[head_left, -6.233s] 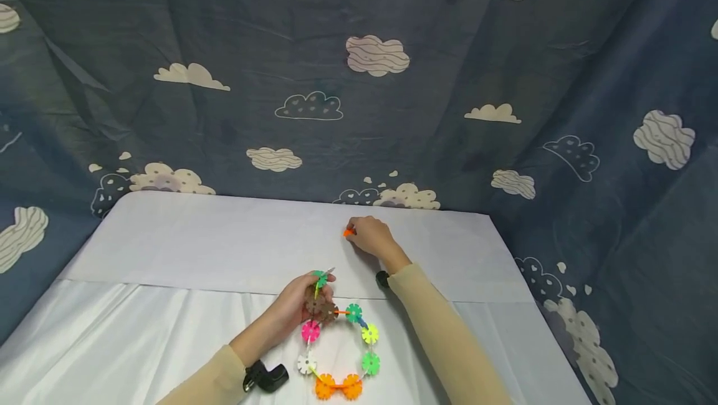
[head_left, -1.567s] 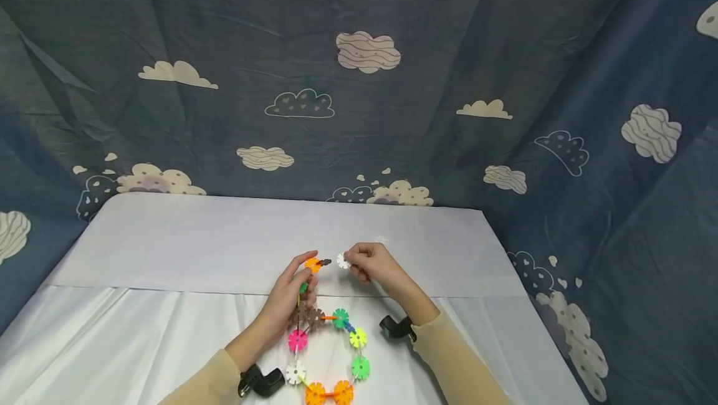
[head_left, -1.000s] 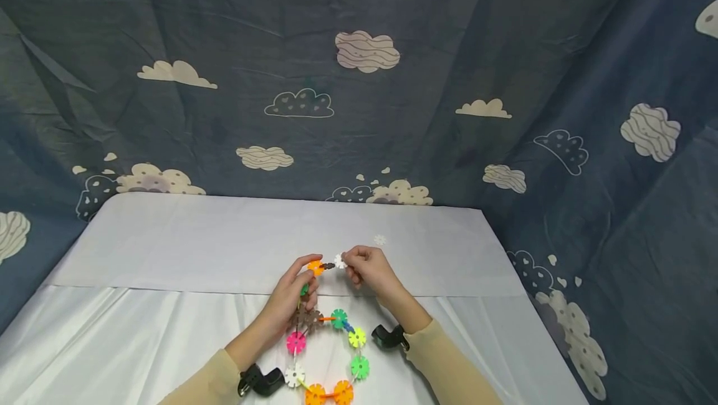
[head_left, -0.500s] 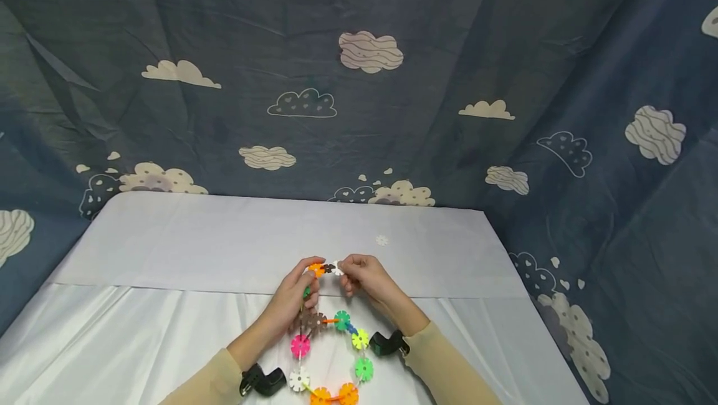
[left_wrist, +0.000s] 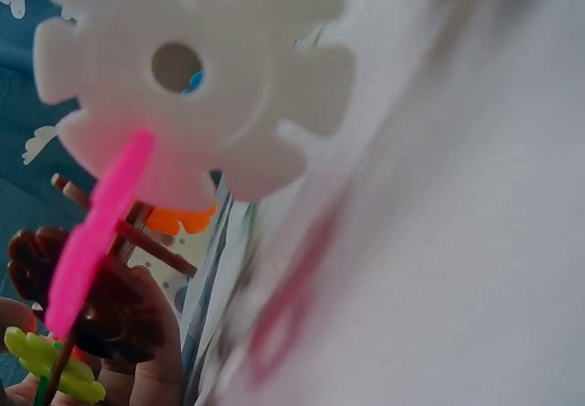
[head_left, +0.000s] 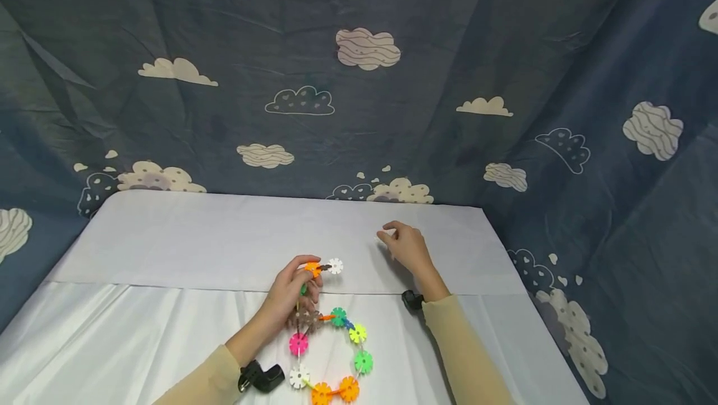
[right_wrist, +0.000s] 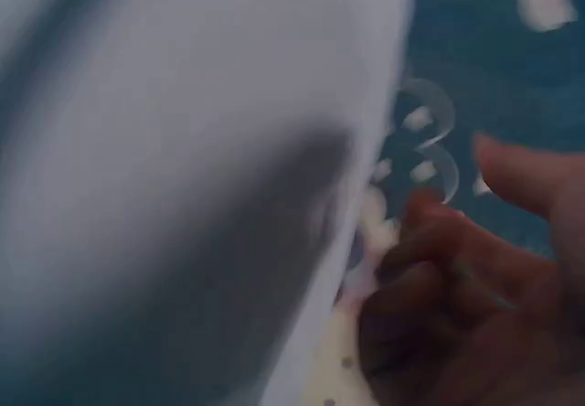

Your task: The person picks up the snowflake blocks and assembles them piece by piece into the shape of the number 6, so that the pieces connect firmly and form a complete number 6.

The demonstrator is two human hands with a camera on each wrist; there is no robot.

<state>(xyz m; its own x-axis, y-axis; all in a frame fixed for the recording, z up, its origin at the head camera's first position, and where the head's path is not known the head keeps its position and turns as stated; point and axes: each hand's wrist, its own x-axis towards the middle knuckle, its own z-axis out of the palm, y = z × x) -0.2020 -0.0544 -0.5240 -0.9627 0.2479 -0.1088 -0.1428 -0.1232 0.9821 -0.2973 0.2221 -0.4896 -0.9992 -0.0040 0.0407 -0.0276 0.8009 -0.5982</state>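
In the head view my left hand (head_left: 283, 296) holds a chain of notched plastic snowflake discs, its fingers at an orange disc (head_left: 313, 269) near the upper end. Past the orange one sit a brown disc (head_left: 325, 267), seen edge-on, and a white disc (head_left: 335, 266) at the tip. Below the hand the discs form a ring, with a pink disc (head_left: 298, 344), a green disc (head_left: 363, 362) and an orange pair. A white disc (left_wrist: 247, 150) of the ring looms large in the left wrist view. My right hand (head_left: 408, 248) hovers over the far tabletop, thumb and forefinger apart, nothing visible between them.
A white cloth covers the table (head_left: 196, 237). Behind it hangs a dark blue curtain (head_left: 224, 118) with cloud prints. Black wrist cameras are strapped to both wrists, the left camera (head_left: 262, 377) close to the ring.
An orange, a brown and a white disc have joined the chain's upper end since the earliest frame. My right hand has let go of the white disc and moved right and away.
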